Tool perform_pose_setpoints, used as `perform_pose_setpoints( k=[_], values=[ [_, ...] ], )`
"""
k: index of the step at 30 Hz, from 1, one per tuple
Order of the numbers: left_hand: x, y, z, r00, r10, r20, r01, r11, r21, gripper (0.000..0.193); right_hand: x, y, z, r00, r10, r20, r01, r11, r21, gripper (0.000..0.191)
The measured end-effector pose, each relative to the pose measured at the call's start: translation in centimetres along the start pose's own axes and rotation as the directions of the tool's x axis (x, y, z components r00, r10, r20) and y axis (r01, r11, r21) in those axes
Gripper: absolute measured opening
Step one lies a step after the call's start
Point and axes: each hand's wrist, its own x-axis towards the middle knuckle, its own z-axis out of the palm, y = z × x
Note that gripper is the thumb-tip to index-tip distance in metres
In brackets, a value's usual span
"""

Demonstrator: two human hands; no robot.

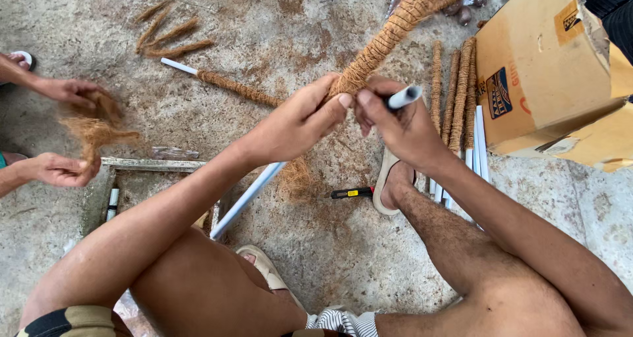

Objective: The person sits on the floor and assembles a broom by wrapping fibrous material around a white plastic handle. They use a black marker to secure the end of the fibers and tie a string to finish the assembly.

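Note:
My left hand (300, 121) grips the lower end of a long pole wrapped in brown coir fibre (389, 37), which slants up to the top right. A bare white pipe (247, 197) runs down from under that hand toward my knee. My right hand (399, 122) presses against the same wrapped end, thumb to thumb with the left, and holds a small grey-white cylinder (403, 97) in its fingers. A tuft of loose fibre (295, 179) hangs below my hands.
A cardboard box (547, 66) stands at the right, with several wrapped poles (455, 93) and white pipes beside it. A yellow-black utility knife (349, 193) lies by my sandal. Another wrapped pole (231, 86) lies on the concrete. Another person's hands (66, 129) pull fibre at left.

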Motion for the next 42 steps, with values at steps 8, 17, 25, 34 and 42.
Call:
perform_pose_setpoints(
  k=[8, 17, 25, 34, 42],
  values=[
    [0.5, -1.3, -0.2, 0.951, -0.21, -0.225, 0.297, 0.821, 0.488, 0.023, -0.2, -3.5, 1.2, 0.991, -0.12, 0.055, 0.116, 0.598, -0.793, 0.011],
    [-0.4, -1.9, 1.2, 0.962, -0.263, 0.075, 0.079, 0.531, 0.843, 0.023, -0.9, -5.4, 1.1, 0.896, -0.063, 0.439, 0.438, 0.279, -0.855, 0.023],
    [-1.0, 0.2, 1.7, 0.91, -0.11, 0.4, -0.243, 0.64, 0.729, 0.031, -0.5, -5.3, -2.0, 0.875, 0.151, 0.459, 0.08, 0.892, -0.445, 0.015],
    [-0.6, -0.2, 0.7, 0.98, 0.13, 0.151, -0.171, 0.937, 0.304, 0.029, -0.8, -1.7, -3.7, 0.932, 0.12, 0.342, -0.21, 0.947, 0.243, 0.033],
    [1.4, -1.3, 0.9, 0.967, -0.182, -0.18, 0.187, 0.982, 0.008, 0.037, 0.0, -1.9, -1.4, 0.998, -0.023, 0.054, 0.019, 0.997, 0.076, 0.034]
  ],
)
